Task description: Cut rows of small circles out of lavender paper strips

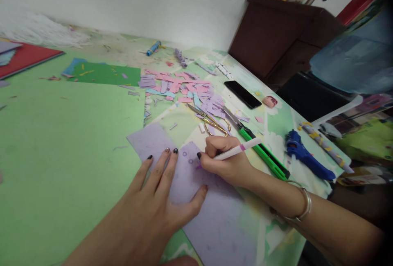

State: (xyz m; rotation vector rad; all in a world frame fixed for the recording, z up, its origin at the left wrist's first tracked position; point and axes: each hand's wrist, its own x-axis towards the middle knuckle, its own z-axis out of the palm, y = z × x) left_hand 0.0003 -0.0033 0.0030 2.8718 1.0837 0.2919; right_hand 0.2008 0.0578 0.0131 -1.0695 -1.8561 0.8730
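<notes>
Left hand laid flat on lilac paper, white pen gripped in right hand

Lilac paper is placed at lower centre of the frame, under both hands; whether one sheet or two overlapping ones are shown cannot be told. Its longer run is slanted from upper left toward the bottom edge, right of centre. Small purple circles are seen between the two sets of fingertips, nearer to the right hand, with a purple mark just beside its fingers.

White pen is pinched by thumb and curled fingers; its tail is aimed to the upper right, its tip is hidden by the fingers. Right forearm is brought in from the lower right, wrist ringed by a bangle. Left hand is held open, palm down, fingers spread and pointed up the frame, thumb reached out toward the right hand.

Gold scissors and a green cutter are laid just above the right hand, a blue glue gun at right, paper scraps farther up the bench.
</notes>
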